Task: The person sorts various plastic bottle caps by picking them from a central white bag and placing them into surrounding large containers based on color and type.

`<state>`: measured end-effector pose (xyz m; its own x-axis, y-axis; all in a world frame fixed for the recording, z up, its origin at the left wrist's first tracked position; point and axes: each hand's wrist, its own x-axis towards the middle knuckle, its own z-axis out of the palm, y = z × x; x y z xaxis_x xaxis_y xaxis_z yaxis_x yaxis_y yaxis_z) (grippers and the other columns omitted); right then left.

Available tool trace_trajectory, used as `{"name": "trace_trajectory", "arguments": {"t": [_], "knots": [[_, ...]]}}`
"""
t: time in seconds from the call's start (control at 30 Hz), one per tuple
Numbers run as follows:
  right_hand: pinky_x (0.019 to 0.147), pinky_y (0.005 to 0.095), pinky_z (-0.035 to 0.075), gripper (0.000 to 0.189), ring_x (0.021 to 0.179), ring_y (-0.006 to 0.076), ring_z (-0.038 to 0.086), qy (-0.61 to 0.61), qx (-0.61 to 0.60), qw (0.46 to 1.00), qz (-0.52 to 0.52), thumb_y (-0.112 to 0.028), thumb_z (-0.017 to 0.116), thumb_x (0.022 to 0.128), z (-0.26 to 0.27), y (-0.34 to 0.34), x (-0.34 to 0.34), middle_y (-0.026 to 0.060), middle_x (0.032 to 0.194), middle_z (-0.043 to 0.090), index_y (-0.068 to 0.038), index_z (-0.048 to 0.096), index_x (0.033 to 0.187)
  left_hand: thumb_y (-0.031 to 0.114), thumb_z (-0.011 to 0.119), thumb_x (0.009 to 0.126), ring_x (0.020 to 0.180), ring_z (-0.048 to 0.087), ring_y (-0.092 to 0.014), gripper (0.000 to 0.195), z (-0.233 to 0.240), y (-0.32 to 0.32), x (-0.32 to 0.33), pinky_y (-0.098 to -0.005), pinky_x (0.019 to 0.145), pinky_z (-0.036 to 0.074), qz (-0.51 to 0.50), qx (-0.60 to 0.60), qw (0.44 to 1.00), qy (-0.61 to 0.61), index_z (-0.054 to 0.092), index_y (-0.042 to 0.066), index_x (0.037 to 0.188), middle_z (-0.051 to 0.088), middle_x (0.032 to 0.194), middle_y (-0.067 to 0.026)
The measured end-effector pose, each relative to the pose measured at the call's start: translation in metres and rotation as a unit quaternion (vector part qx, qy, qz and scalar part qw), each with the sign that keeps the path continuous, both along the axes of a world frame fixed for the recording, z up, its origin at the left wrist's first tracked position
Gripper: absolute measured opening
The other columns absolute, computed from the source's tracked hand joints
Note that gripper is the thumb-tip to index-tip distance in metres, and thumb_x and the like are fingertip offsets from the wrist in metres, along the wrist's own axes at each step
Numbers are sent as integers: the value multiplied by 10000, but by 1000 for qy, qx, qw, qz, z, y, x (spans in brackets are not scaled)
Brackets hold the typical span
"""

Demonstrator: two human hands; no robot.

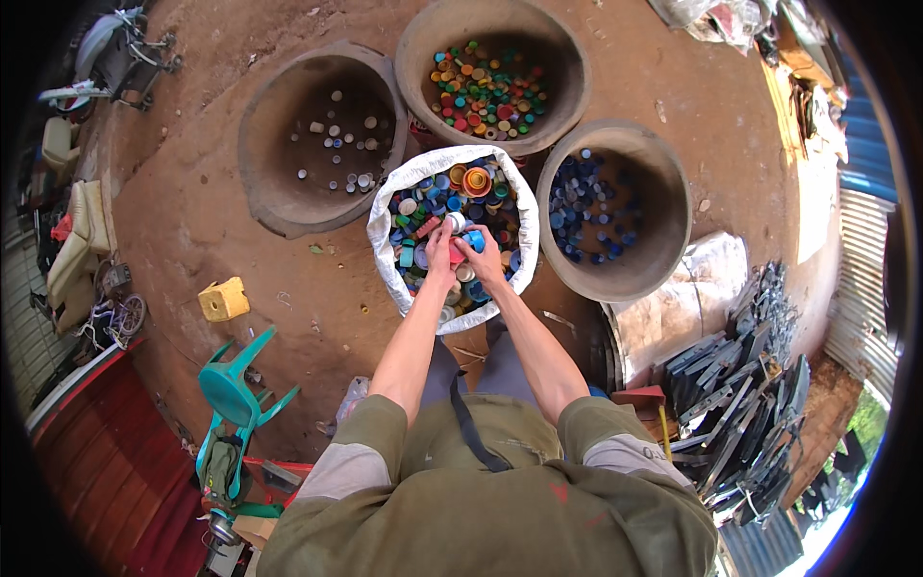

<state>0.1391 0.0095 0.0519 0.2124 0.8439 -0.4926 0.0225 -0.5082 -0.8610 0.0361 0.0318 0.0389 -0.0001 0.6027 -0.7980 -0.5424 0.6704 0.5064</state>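
Observation:
A white woven sack (530, 229) with a rolled rim stands before me, filled with mixed plastic bottle caps (430, 193). Both hands are over the caps, close together. My left hand (438, 258) has a white cap (455, 221) at its fingertips. My right hand (484, 261) grips a blue cap (474, 240) between thumb and fingers. A red cap (456, 252) shows between the two hands; which one holds it is unclear. Among the caps in the sack lies a larger orange lid (476, 182).
Beyond the sack stand three basins: one with white caps (252, 155), one with multicoloured caps (577, 68), one with blue caps (681, 216). Left are a yellow plastic container (223, 299) and a green plastic chair (229, 393). Dark scrap strips (743, 411) are piled right.

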Motion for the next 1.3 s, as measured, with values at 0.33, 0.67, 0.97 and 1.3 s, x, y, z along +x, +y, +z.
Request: {"name": "trace_trajectory", "arguments": {"t": [0.33, 0.67, 0.97, 1.3], "knots": [[626, 242, 555, 293, 801, 103, 601, 176, -19, 984, 27, -216, 734, 845, 123, -17, 9, 16, 913, 579, -99, 566, 1054, 430, 682, 871, 761, 600, -83, 404, 94, -8, -17, -236, 628, 488, -72, 85, 993, -36, 642, 56, 1018, 624, 886, 0], [779, 271, 577, 265, 914, 136, 602, 382, -18, 923, 42, -165, 695, 876, 197, -31, 15, 53, 1043, 552, -62, 557, 1077, 420, 672, 878, 733, 626, -106, 432, 178, -16, -37, -260, 637, 518, -110, 119, 985, -57, 622, 47, 1089, 648, 902, -16], [779, 306, 559, 287, 959, 161, 577, 467, -3, 884, -14, -167, 640, 894, 247, -11, 25, 62, 1062, 566, -97, 553, 1158, 494, 596, 903, 534, 506, -54, 405, 222, 10, -50, -202, 448, 359, -160, 120, 921, -335, 640, 107, 1012, 566, 718, 55], [897, 297, 514, 360, 1053, 158, 555, 486, 28, 873, -16, -169, 649, 891, 258, -9, 33, 65, 1157, 543, -81, 536, 1222, 522, 494, 944, 447, 390, 3, 562, 243, 11, -60, -148, 398, 283, -181, 129, 937, -271, 553, 46, 1235, 627, 835, -31]]}}
